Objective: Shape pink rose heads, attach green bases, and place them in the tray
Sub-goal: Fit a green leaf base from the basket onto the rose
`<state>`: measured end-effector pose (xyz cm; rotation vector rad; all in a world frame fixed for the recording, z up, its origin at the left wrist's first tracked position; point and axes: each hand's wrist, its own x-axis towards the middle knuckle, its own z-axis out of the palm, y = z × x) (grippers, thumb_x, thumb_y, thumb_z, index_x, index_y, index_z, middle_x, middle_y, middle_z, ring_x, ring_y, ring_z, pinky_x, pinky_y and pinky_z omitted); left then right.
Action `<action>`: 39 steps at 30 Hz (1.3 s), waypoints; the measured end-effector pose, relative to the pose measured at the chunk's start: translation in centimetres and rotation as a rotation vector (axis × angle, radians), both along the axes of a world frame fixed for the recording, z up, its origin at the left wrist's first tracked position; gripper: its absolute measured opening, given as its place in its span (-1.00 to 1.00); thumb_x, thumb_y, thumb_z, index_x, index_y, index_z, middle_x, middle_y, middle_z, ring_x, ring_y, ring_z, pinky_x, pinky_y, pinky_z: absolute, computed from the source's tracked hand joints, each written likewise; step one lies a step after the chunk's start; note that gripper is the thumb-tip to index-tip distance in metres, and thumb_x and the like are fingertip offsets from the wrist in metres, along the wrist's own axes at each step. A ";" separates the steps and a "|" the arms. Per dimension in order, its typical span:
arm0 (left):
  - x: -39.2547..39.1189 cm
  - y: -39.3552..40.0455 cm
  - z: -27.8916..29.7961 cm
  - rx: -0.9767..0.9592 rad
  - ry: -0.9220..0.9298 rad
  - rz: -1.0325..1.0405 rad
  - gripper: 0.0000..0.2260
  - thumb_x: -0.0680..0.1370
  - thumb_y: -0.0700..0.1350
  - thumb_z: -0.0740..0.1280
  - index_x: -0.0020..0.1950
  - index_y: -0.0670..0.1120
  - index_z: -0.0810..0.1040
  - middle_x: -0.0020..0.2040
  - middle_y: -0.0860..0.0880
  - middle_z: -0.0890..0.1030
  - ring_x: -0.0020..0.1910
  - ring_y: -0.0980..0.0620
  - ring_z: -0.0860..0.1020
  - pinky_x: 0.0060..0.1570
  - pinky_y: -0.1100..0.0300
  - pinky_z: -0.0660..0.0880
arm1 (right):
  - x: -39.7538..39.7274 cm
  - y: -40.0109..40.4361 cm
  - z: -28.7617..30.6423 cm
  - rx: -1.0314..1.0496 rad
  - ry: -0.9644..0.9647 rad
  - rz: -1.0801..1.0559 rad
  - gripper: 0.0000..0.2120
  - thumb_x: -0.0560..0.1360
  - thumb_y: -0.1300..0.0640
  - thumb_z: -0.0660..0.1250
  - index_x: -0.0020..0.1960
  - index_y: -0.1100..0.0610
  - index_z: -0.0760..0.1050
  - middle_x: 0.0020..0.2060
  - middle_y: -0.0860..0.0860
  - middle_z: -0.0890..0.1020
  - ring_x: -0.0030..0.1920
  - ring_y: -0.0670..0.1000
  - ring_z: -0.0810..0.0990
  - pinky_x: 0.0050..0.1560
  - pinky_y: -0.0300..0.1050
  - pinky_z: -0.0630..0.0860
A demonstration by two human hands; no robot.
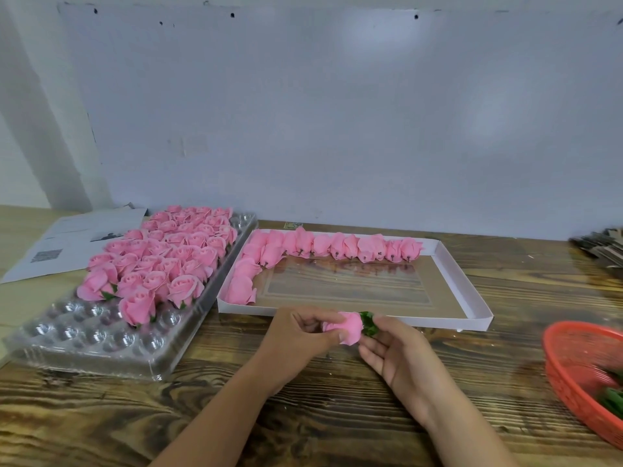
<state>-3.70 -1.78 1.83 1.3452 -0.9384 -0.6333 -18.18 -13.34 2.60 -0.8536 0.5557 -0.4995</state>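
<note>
The red basket (585, 369) runs off the frame's right edge. Behind it, a dark stack (603, 246) is also cropped, its contents unreadable.

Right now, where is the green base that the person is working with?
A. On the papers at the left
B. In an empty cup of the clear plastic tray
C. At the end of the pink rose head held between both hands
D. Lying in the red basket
C: the green base sits at the right end of the pink rose head, which the left hand and the right hand hold above the wooden table.

Left hand (296, 335), right hand (401, 358), bare forearms; no sleeves, no rings
</note>
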 end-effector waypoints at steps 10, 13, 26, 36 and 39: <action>0.0 -0.2 0.0 0.004 0.073 0.053 -0.76 0.46 -0.29 0.54 -0.02 0.04 0.77 -0.01 -0.01 0.76 0.05 0.04 0.71 0.01 0.29 0.59 | 0.0 -0.2 -0.5 -0.063 0.002 -0.026 -0.76 0.56 0.28 0.31 0.21 0.28 0.58 0.02 0.23 0.71 -0.11 0.04 0.71 -0.15 -0.19 0.66; 0.1 0.0 0.2 0.011 0.106 0.036 -0.80 0.47 -0.25 0.54 0.01 0.02 0.77 0.00 -0.03 0.76 0.06 0.03 0.71 0.02 0.29 0.60 | 0.1 0.0 -0.5 -0.087 0.004 -0.043 -0.77 0.56 0.31 0.32 0.20 0.26 0.58 0.03 0.23 0.71 -0.08 0.05 0.71 -0.14 -0.19 0.66; 0.0 0.2 0.6 0.011 0.161 -0.033 -0.77 0.40 -0.09 0.57 0.05 -0.02 0.76 0.06 -0.07 0.74 0.13 -0.01 0.69 0.09 0.23 0.60 | 0.1 0.2 -0.7 -0.124 -0.011 -0.042 -0.79 0.58 0.27 0.31 0.18 0.20 0.61 0.04 0.18 0.72 -0.01 0.06 0.72 -0.13 -0.20 0.64; 0.0 0.4 1.0 0.006 0.281 -0.058 -0.76 0.39 -0.14 0.56 0.06 -0.09 0.75 0.04 -0.17 0.74 0.05 -0.07 0.70 0.03 0.19 0.61 | 0.4 0.8 -0.8 -0.341 -0.005 -0.100 -0.71 0.44 0.28 0.43 0.15 0.13 0.64 -0.02 0.10 0.74 -0.03 -0.02 0.72 -0.14 -0.26 0.62; -0.1 0.3 1.0 0.007 0.270 -0.037 -0.77 0.38 -0.14 0.55 0.03 -0.05 0.76 0.03 -0.15 0.74 0.04 -0.03 0.71 0.01 0.22 0.60 | 0.5 0.8 -1.1 -0.387 -0.007 -0.153 -0.74 0.47 0.29 0.42 0.14 0.11 0.63 -0.05 0.08 0.75 -0.03 -0.01 0.72 -0.13 -0.26 0.62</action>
